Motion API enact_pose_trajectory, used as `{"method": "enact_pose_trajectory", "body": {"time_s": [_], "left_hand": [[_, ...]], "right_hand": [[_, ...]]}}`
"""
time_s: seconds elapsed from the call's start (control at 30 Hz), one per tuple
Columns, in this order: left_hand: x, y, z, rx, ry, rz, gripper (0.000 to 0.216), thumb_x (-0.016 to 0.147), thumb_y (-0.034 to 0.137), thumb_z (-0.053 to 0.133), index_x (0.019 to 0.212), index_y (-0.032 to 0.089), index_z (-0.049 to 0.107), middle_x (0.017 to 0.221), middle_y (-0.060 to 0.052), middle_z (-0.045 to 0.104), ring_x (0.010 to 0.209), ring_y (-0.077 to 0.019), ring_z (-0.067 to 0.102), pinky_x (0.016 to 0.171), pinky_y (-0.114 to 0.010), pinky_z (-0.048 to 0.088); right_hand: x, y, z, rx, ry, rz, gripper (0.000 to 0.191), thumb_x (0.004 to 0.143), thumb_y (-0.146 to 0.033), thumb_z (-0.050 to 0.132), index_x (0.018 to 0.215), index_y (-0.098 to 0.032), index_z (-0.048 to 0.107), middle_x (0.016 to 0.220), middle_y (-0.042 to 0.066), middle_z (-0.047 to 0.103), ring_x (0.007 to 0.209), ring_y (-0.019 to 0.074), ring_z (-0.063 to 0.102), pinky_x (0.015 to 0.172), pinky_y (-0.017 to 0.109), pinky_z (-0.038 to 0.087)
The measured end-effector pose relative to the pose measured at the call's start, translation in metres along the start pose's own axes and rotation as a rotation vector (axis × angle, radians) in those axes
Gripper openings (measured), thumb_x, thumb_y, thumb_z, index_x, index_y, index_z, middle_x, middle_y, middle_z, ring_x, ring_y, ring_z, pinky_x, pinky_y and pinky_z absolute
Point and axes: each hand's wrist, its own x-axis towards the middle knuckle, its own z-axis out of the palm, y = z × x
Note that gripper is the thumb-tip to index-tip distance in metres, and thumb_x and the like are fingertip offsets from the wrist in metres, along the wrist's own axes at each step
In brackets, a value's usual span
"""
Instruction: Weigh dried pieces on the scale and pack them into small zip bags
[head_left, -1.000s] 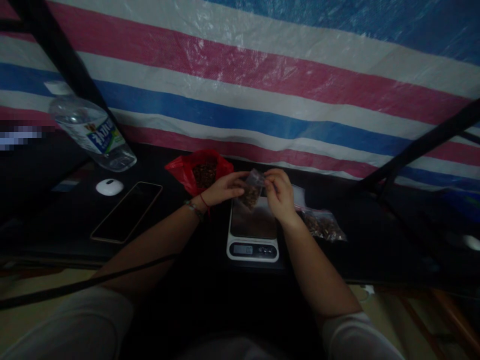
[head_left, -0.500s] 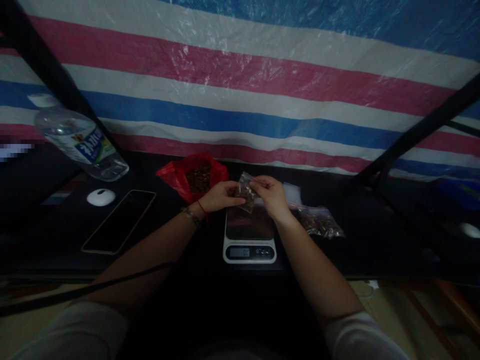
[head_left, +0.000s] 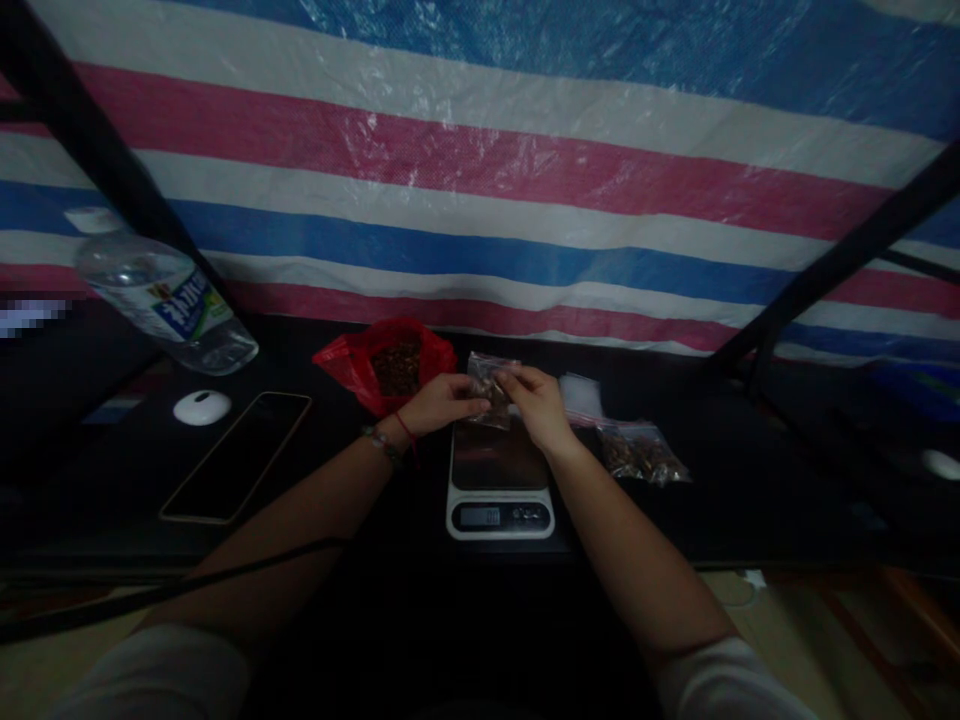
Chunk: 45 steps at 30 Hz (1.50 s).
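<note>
A small clear plastic bag (head_left: pixel 491 385) with brown bits in it hangs just above the far end of a white kitchen scale (head_left: pixel 500 486). My left hand (head_left: pixel 442 402) pinches the bag's left side and my right hand (head_left: pixel 534 405) pinches its top right edge, fingers closed on it. Just behind my left hand an open red bag (head_left: pixel 390 365) of brown bits lies on the black table (head_left: pixel 750 500). The scale's display is lit but unreadable.
Right of the scale lie filled clear bags (head_left: pixel 637 452) and a pale flat bag (head_left: pixel 579 392). On the left are a phone (head_left: pixel 236 455), a white mouse (head_left: pixel 201 407) and a tilted water bottle (head_left: pixel 161 300). A striped tarp (head_left: pixel 480 200) hangs behind. A black cable (head_left: pixel 165 590) crosses my left arm.
Both hands have shifted slightly left and farther from me with the small bag, from over the scale's plate to its far edge. My head tilted a little.
</note>
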Motion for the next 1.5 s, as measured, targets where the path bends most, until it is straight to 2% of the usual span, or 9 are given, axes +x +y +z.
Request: {"method": "enact_pose_trajectory", "body": {"time_s": [0.13, 0.3, 0.53, 0.7, 0.87, 1.03, 1.13, 1.37, 1.5], "left_hand": [[0.003, 0.000, 0.001, -0.074, 0.088, 0.076, 0.044, 0.062, 0.039, 0.078, 0.095, 0.013, 0.064, 0.096, -0.007, 0.070, 0.087, -0.0185, 0.065, 0.084, -0.036, 0.050], [0.005, -0.004, -0.005, -0.080, 0.200, 0.068, 0.040, 0.063, 0.045, 0.077, 0.082, 0.012, 0.063, 0.079, -0.003, 0.068, 0.073, -0.0152, 0.063, 0.074, -0.031, 0.051], [0.005, -0.006, -0.008, -0.042, 0.308, 0.106, 0.041, 0.067, 0.046, 0.073, 0.089, 0.013, 0.063, 0.086, -0.005, 0.068, 0.076, -0.0153, 0.063, 0.074, -0.030, 0.051], [0.003, -0.002, -0.007, -0.023, 0.205, 0.126, 0.043, 0.063, 0.041, 0.077, 0.091, 0.011, 0.063, 0.092, -0.008, 0.069, 0.083, -0.0185, 0.064, 0.080, -0.034, 0.051], [0.003, -0.004, -0.006, -0.009, 0.169, 0.082, 0.039, 0.067, 0.044, 0.074, 0.088, 0.011, 0.066, 0.086, -0.007, 0.070, 0.078, -0.0188, 0.065, 0.077, -0.034, 0.052], [0.003, -0.010, -0.007, -0.003, 0.131, 0.133, 0.042, 0.064, 0.039, 0.075, 0.095, 0.011, 0.065, 0.093, -0.007, 0.070, 0.083, -0.0202, 0.064, 0.080, -0.034, 0.051], [0.003, -0.010, -0.010, 0.048, 0.107, 0.159, 0.038, 0.067, 0.038, 0.072, 0.092, 0.011, 0.066, 0.091, -0.007, 0.069, 0.083, -0.0201, 0.064, 0.079, -0.033, 0.050], [0.003, -0.003, -0.011, 0.219, 0.293, 0.173, 0.034, 0.074, 0.046, 0.064, 0.071, 0.013, 0.063, 0.068, -0.001, 0.062, 0.064, -0.0127, 0.055, 0.062, -0.024, 0.045], [0.004, -0.004, -0.010, 0.191, 0.289, 0.144, 0.033, 0.071, 0.046, 0.066, 0.069, 0.013, 0.061, 0.062, 0.001, 0.058, 0.058, -0.0105, 0.051, 0.056, -0.021, 0.041]], "right_hand": [[0.000, -0.004, 0.000, -0.084, -0.124, -0.007, 0.032, 0.071, -0.037, 0.071, 0.097, -0.019, 0.069, 0.094, 0.005, 0.071, 0.085, 0.0184, 0.065, 0.079, 0.032, 0.051], [0.001, 0.000, 0.000, -0.037, -0.081, 0.042, 0.028, 0.071, -0.038, 0.070, 0.088, -0.016, 0.069, 0.082, 0.005, 0.071, 0.073, 0.0170, 0.065, 0.070, 0.029, 0.051], [0.002, 0.004, 0.001, -0.011, -0.123, 0.058, 0.029, 0.073, -0.037, 0.068, 0.094, -0.017, 0.068, 0.087, 0.004, 0.071, 0.076, 0.0164, 0.065, 0.071, 0.030, 0.051], [0.001, 0.004, 0.002, 0.062, -0.155, 0.025, 0.033, 0.073, -0.032, 0.067, 0.102, -0.017, 0.066, 0.098, 0.005, 0.070, 0.088, 0.0168, 0.064, 0.082, 0.031, 0.050], [0.000, 0.007, 0.003, 0.095, -0.107, 0.095, 0.027, 0.079, -0.042, 0.062, 0.090, -0.018, 0.068, 0.085, 0.004, 0.070, 0.078, 0.0164, 0.063, 0.073, 0.029, 0.050], [-0.001, 0.005, 0.004, 0.234, -0.093, 0.105, 0.026, 0.072, -0.035, 0.069, 0.095, -0.022, 0.067, 0.089, 0.001, 0.069, 0.080, 0.0161, 0.062, 0.073, 0.027, 0.048], [-0.002, 0.003, 0.004, 0.208, -0.096, 0.153, 0.023, 0.075, -0.040, 0.065, 0.086, -0.021, 0.068, 0.081, 0.001, 0.068, 0.071, 0.0151, 0.060, 0.066, 0.025, 0.046], [-0.001, 0.010, 0.004, 0.170, -0.110, 0.165, 0.021, 0.073, -0.039, 0.067, 0.080, -0.019, 0.067, 0.073, -0.001, 0.064, 0.063, 0.0127, 0.056, 0.059, 0.023, 0.042], [0.001, 0.012, 0.004, 0.104, -0.032, 0.151, 0.021, 0.073, -0.040, 0.066, 0.074, -0.019, 0.066, 0.067, -0.002, 0.061, 0.059, 0.0123, 0.054, 0.055, 0.023, 0.040]]}}
